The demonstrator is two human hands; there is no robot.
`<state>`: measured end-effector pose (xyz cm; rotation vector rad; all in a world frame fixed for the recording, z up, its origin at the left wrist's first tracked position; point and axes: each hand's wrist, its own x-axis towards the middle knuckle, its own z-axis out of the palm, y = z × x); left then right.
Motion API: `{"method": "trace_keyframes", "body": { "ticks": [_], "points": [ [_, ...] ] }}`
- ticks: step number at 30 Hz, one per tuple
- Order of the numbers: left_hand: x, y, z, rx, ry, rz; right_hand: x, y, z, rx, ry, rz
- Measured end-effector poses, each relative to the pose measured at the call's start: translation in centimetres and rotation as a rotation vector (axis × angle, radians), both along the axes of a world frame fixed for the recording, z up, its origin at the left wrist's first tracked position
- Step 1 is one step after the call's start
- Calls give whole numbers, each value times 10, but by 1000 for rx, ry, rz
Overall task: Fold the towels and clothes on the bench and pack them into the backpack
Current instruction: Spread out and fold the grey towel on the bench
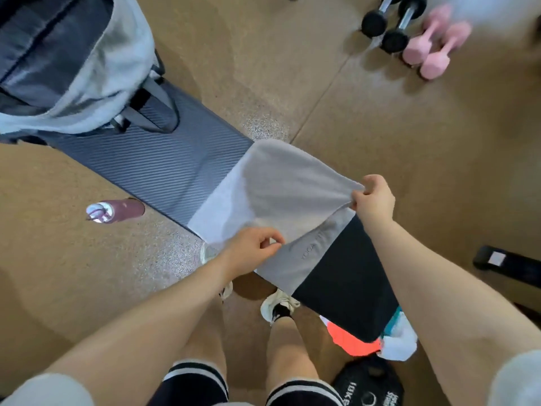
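- Pinching the grey towel (292,186) at two corners, the left hand (251,253) and right hand (373,200) lift its near edge, fingers closed on cloth.
- The towel's far part lies across the counter (164,162), beside black clothing (348,282).
- The backpack (58,54) stands at the counter's far end.

Warm, even indoor light, fairly bright. Soft short shadows under the black dumbbells (392,22) and pink dumbbells (436,42). Motion blur smears the pink pair and the backpack (67,63). Wide-angle stretch at edges; forearms balloon at the bottom. Top right corner washes out. Floor (409,142) grain soft, compression blotchy.
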<state>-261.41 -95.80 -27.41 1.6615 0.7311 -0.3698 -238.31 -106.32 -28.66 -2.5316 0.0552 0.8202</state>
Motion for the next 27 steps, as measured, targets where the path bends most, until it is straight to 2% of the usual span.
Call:
{"method": "trace_keyframes", "body": {
  "ticks": [2, 6, 11, 14, 18, 21, 24, 27],
  "points": [
    [12, -25, -3, -3, 13, -62, 8, -24, -13, -20, 25, -65],
    [23, -61, -21, -29, 69, -215, 11, -48, -40, -48, 55, -60],
    [22, -86, -58, -80, 323, -532, 11, -69, -85, -115, 70, 59],
    [28, -77, -80, 118, 297, -589, 9, -76, -104, -126, 29, 101],
    [61, -35, -98, 449, 100, -335, 10, -78, -106, -11, 60, 20],
    [102, 4, -106, 608, 15, -279, 15, -74, -105, 4, 117, -47],
    [144, 36, -119, 736, 11, -307, 20, -71, -106, 20, 160, -69],
    [167, 63, -135, 765, 152, -463, 19, -76, -102, 84, 188, -89]
  ]
}}
